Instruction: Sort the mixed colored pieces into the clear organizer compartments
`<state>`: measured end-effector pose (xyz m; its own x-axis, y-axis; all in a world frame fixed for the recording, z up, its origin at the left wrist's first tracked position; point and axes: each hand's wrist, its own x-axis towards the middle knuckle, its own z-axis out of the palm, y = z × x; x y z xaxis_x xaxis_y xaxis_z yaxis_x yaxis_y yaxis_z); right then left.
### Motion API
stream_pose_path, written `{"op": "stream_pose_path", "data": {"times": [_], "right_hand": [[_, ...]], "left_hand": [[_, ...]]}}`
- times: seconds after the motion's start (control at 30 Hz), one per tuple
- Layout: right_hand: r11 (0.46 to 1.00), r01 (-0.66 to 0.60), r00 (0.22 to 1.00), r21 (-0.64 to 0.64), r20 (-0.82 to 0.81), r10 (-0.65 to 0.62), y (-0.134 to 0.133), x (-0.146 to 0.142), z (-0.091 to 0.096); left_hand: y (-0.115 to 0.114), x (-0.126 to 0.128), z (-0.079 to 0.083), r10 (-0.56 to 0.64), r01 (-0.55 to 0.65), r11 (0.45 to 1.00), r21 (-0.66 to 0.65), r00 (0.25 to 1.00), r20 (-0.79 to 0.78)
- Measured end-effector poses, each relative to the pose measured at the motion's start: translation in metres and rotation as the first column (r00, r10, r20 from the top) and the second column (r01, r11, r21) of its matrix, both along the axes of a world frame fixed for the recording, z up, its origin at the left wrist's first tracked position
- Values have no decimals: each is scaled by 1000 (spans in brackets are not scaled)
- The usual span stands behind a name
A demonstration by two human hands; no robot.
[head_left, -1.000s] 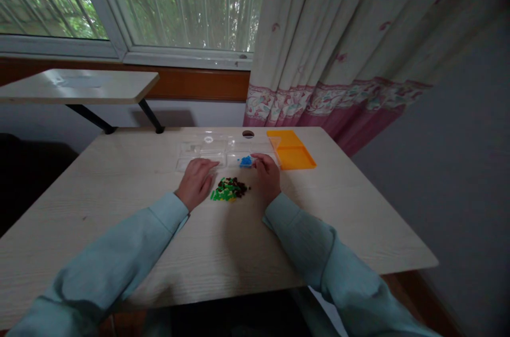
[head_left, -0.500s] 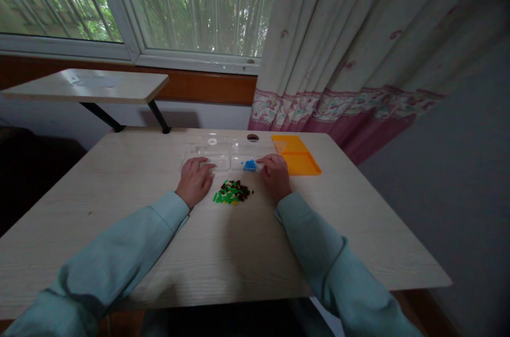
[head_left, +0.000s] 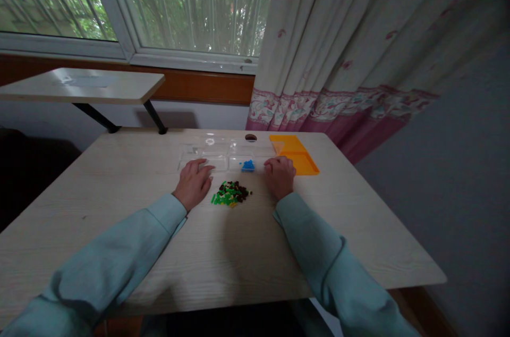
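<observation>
A small heap of green, brown and yellow bits lies on the pale wooden table between my hands. Behind it stands a clear plastic compartment box with a little pile of blue bits in its right part. My left hand rests flat, fingers stretched out, fingertips touching the box's near edge. My right hand lies just right of the blue bits with its fingers curled under; nothing shows in it.
An orange lid or tray lies right of the clear box. A round cable hole is in the table near the back edge. A second table stands behind at left under the window; a curtain hangs at right.
My right hand has drawn back from the blue bits, a little to the right, and its fingers have curled in. My left hand has stayed put. The camera has shifted slightly.
</observation>
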<state>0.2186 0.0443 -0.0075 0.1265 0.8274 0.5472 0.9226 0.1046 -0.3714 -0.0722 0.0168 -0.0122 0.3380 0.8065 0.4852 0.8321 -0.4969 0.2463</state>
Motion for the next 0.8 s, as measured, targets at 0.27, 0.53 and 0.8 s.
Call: {"op": "stream_pose_path", "data": {"times": [0.27, 0.53, 0.8], "right_hand": [[992, -109, 994, -67, 6, 110, 12, 12, -11], [984, -166, 986, -66, 6, 167, 16, 20, -13], [987, -138, 990, -76, 8, 139, 12, 17, -8]], "left_hand": [[0, -1, 0, -62, 62, 998, 0, 997, 37], [0, -2, -2, -87, 87, 996, 7, 996, 36], [0, 0, -3, -81, 80, 996, 30, 995, 56]]}}
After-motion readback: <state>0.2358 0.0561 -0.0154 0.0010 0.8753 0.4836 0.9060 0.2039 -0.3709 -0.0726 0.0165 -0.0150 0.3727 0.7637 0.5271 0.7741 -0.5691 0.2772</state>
